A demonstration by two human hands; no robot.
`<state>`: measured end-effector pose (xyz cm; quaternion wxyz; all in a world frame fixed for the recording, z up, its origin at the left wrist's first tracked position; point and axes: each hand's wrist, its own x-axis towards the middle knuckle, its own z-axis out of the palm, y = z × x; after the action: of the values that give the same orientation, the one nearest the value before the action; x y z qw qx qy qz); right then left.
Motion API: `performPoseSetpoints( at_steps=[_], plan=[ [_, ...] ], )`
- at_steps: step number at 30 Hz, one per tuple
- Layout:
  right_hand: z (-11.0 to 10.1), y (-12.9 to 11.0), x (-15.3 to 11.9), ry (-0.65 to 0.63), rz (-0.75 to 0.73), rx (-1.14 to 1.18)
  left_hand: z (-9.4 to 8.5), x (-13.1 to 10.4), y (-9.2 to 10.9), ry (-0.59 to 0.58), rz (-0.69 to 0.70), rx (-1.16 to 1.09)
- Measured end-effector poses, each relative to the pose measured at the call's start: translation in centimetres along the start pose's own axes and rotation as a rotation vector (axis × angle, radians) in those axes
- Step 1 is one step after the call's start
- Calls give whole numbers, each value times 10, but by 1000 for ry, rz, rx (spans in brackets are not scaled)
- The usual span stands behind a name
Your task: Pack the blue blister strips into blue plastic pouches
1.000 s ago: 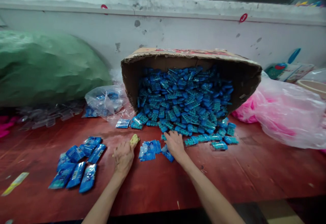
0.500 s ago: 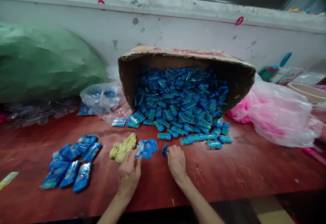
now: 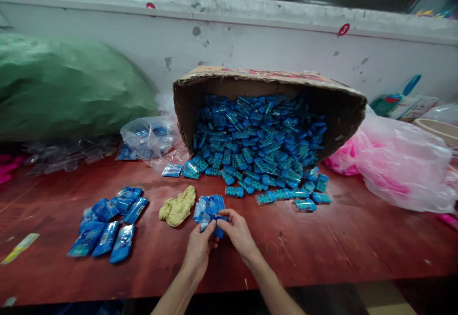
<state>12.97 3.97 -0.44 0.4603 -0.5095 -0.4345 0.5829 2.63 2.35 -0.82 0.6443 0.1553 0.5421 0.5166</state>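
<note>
My left hand (image 3: 199, 248) and my right hand (image 3: 239, 235) meet near the table's front, fingers closed on a small blue printed packet (image 3: 217, 232) between them. Whether anything is inside that packet I cannot make out. Just beyond it lies a little stack of flat blue printed packets (image 3: 211, 204). To the left of the stack sits a crumpled yellow cloth or putty-like lump (image 3: 178, 206). Farther left, several filled blue packets (image 3: 105, 238) lie grouped together. Small clear containers with blue caps and turquoise beads (image 3: 261, 138) spill toward me.
A cardboard box (image 3: 182, 114) on its side holds the heap of containers. A large green sack (image 3: 71, 90) and a clear bag (image 3: 143, 138) stand left; a pink-filled plastic bag (image 3: 404, 162) sits right. The red table (image 3: 322, 248) ends at its front edge.
My two hands have come together. The left has let go of the flat stack's edge and moved toward me, joining the right on the blue packet. The view has shifted slightly.
</note>
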Motion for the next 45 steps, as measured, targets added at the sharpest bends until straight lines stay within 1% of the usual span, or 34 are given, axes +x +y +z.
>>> performPoseSetpoints(
  at_steps=[2,4,6,9,11,13,18,20,27,29,33,37,39,42,45],
  plan=[
    [5,5,5,-23,60,64,0,1,-2,41,35,-9],
    [8,8,6,0,57,57,2,1,-3,72,73,-18],
    [9,9,5,32,45,44,2,2,-2,60,69,-33],
    [7,7,1,80,5,-1,1,1,2,14,24,-11],
    [5,5,-1,89,-39,-35,0,1,4,11,32,-5],
    [5,3,-1,70,-52,-17,-1,1,7,12,50,-46],
    [10,0,1,-28,55,116,-4,4,9,-31,3,-133],
    [12,1,3,-34,69,125,-5,5,10,-36,-12,-136],
    [17,8,6,76,38,143,2,5,10,5,30,-178],
    [18,7,6,77,27,148,4,5,11,12,54,-152],
    [21,4,6,41,42,169,8,4,13,63,138,-75],
    [26,6,7,64,50,182,12,1,15,82,120,-121],
    [30,9,9,70,34,152,14,0,16,95,120,-144],
    [40,11,12,40,-36,9,11,0,23,125,148,-170],
    [51,5,20,-40,-97,-124,-4,1,37,165,161,-205]
  ],
)
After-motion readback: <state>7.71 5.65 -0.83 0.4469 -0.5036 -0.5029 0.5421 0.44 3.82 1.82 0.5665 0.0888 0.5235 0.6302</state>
